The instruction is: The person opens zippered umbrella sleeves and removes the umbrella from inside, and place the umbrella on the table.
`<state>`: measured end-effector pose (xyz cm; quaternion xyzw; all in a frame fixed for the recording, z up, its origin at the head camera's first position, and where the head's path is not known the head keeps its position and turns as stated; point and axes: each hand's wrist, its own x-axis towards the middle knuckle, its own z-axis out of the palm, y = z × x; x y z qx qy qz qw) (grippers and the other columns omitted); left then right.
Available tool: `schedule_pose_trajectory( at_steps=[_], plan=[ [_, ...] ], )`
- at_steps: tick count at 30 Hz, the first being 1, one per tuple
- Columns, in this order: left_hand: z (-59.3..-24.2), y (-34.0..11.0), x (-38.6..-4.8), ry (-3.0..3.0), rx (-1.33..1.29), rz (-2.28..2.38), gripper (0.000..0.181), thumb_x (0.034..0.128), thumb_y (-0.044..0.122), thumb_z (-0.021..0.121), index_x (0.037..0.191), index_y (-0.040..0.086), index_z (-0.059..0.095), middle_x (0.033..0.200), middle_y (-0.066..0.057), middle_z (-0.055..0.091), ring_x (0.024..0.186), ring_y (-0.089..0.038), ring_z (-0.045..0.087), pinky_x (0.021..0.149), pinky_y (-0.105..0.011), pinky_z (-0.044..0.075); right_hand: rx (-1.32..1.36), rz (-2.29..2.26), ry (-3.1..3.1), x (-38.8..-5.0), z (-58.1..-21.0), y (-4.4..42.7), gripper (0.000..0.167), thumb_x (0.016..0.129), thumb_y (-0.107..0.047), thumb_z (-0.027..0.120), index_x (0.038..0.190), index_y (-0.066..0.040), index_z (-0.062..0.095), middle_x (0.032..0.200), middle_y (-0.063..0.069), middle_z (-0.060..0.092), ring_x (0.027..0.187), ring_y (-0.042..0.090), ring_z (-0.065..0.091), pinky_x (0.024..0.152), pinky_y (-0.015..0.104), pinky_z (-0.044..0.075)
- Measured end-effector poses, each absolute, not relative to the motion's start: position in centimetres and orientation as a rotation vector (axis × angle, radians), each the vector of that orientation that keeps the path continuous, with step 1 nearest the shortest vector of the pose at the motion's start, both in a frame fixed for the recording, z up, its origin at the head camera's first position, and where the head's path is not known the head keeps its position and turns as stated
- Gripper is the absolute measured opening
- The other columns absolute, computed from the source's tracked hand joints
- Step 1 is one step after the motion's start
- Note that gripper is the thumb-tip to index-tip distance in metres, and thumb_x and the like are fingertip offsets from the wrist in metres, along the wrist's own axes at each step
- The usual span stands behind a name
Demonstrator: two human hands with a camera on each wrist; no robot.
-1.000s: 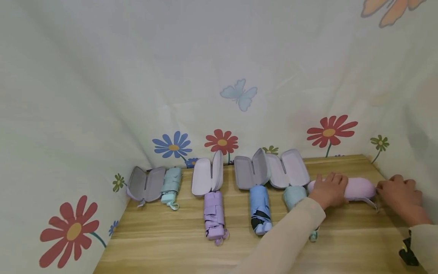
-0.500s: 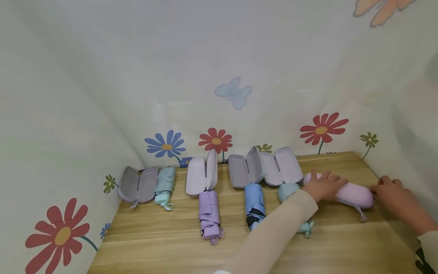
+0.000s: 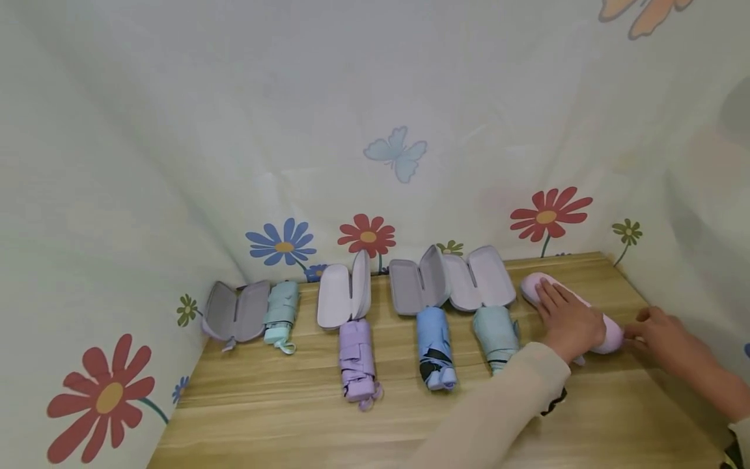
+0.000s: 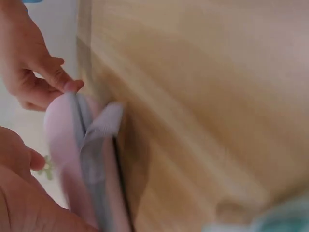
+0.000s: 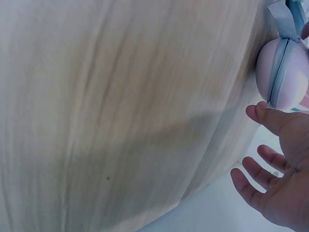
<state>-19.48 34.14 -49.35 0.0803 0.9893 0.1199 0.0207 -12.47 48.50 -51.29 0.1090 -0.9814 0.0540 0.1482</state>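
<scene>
A closed pink zip case [image 3: 613,335] lies slantwise at the right of the table, its far end pointing back left. My left hand [image 3: 571,324] lies over its middle and holds it, partly hiding it. At the near right end, my right hand [image 3: 670,340] pinches at the end of the zipper with thumb and index finger; the pull itself is too small to make out. In the right wrist view its other fingers [image 5: 260,171] are spread apart. A grey fabric strap [image 4: 99,137] sticks out beside the zipper seam in the left wrist view.
Several open cases stand along the back, including a grey-lined one [image 3: 253,311] and a white-lined one [image 3: 335,296]. Folded umbrellas lie by them: green [image 3: 282,306], purple [image 3: 356,358], blue [image 3: 433,345] and pale green [image 3: 495,332], partly behind my left sleeve. A printed curtain [image 3: 469,98] surrounds the table.
The pink case has turned from crosswise to slanting, its right end swinging toward me. My left hand has turned with it, and my right hand has stayed at its end. The head view has shifted slightly.
</scene>
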Motion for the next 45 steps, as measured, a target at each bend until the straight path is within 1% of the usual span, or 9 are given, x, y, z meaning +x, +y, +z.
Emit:
schedule_pose_trajectory(
  at_steps=[4, 9, 12, 17, 20, 23, 30, 34, 45],
  plan=[
    [-50.2, 34.5, -19.3, 3.147, 0.204, 0.372, 0.079, 0.0982, 0.065, 0.044, 0.160, 0.018, 0.028, 0.166, -0.002, 0.018, 0.152, -0.018, 0.016, 0.117, -0.033, 0.029, 0.446, 0.184, -2.680, -12.4, -52.0, 48.2, 0.018, 0.064, -0.011, 0.089, 0.075, -0.013, 0.074, 0.084, 0.013, 0.060, 0.083, 0.036, 0.057, 0.065, 0.052, 0.047],
    [-52.3, 35.5, -19.5, 3.240, 0.177, 0.314, 0.088, 0.0958, 0.074, 0.037, 0.161, 0.017, 0.019, 0.167, -0.004, 0.008, 0.154, -0.019, 0.008, 0.118, -0.033, 0.025, 0.452, 0.226, -2.661, -12.2, -52.1, 47.9, 0.019, 0.066, -0.010, 0.090, 0.075, -0.010, 0.073, 0.089, 0.021, 0.057, 0.075, 0.036, 0.059, 0.061, 0.049, 0.050],
    [-52.6, 35.7, -19.7, 3.232, 0.218, 0.283, 0.091, 0.0946, 0.076, 0.037, 0.161, 0.017, 0.018, 0.168, -0.003, 0.008, 0.154, -0.018, 0.008, 0.119, -0.033, 0.024, 0.384, 0.233, -2.736, -11.9, -51.8, 47.8, 0.017, 0.069, -0.006, 0.089, 0.077, -0.008, 0.074, 0.091, 0.023, 0.056, 0.074, 0.036, 0.059, 0.061, 0.050, 0.050],
    [-51.5, 35.5, -19.8, 3.040, 0.345, 0.195, 0.089, 0.0948, 0.075, 0.038, 0.163, 0.023, 0.013, 0.169, 0.002, 0.004, 0.154, -0.016, 0.004, 0.120, -0.033, 0.021, 0.144, 0.254, -2.962, -11.4, -50.9, 47.6, 0.008, 0.083, -0.011, 0.080, 0.090, -0.010, 0.077, 0.102, 0.027, 0.054, 0.080, 0.044, 0.058, 0.061, 0.054, 0.050],
    [-50.8, 35.4, -20.1, 2.918, 0.394, 0.149, 0.090, 0.0944, 0.076, 0.038, 0.164, 0.027, 0.008, 0.169, 0.006, -0.002, 0.154, -0.013, 0.000, 0.121, -0.032, 0.019, 0.019, 0.245, -3.035, -11.6, -50.4, 47.7, 0.009, 0.089, -0.013, 0.075, 0.098, -0.009, 0.077, 0.110, 0.030, 0.051, 0.087, 0.051, 0.056, 0.055, 0.056, 0.049],
    [-50.7, 35.6, -20.7, 2.869, 0.419, 0.067, 0.091, 0.0931, 0.079, 0.035, 0.163, 0.030, 0.005, 0.168, 0.008, -0.005, 0.154, -0.012, -0.003, 0.121, -0.031, 0.018, -0.005, 0.220, -3.032, -12.0, -50.3, 47.6, 0.012, 0.091, -0.013, 0.073, 0.101, -0.008, 0.077, 0.115, 0.030, 0.050, 0.092, 0.054, 0.054, 0.054, 0.057, 0.049],
    [-51.4, 35.4, -21.9, 2.834, 0.543, -0.079, 0.094, 0.0895, 0.085, 0.029, 0.163, 0.035, -0.003, 0.168, 0.013, -0.010, 0.155, -0.016, -0.010, 0.123, -0.039, 0.012, 0.024, 0.210, -3.010, -13.1, -50.2, 47.3, 0.017, 0.091, -0.013, 0.073, 0.106, -0.006, 0.077, 0.116, 0.030, 0.051, 0.096, 0.058, 0.052, 0.057, 0.060, 0.049],
    [-51.5, 35.2, -22.6, 2.800, 0.599, -0.134, 0.094, 0.0884, 0.087, 0.026, 0.162, 0.038, -0.007, 0.167, 0.017, -0.012, 0.153, -0.009, -0.011, 0.122, -0.038, 0.014, 0.008, 0.218, -3.001, -13.8, -50.1, 47.3, 0.014, 0.092, -0.013, 0.071, 0.104, -0.008, 0.077, 0.118, 0.030, 0.050, 0.097, 0.060, 0.050, 0.058, 0.062, 0.047],
    [-51.9, 34.6, -24.1, 2.646, 0.728, -0.149, 0.095, 0.0864, 0.087, 0.035, 0.158, 0.046, -0.013, 0.162, 0.025, -0.023, 0.151, -0.002, -0.015, 0.122, -0.042, 0.015, -0.088, 0.274, -3.053, -15.6, -50.4, 47.3, 0.020, 0.095, -0.018, 0.069, 0.110, -0.007, 0.075, 0.119, 0.030, 0.047, 0.100, 0.059, 0.047, 0.064, 0.068, 0.045]
  ],
)
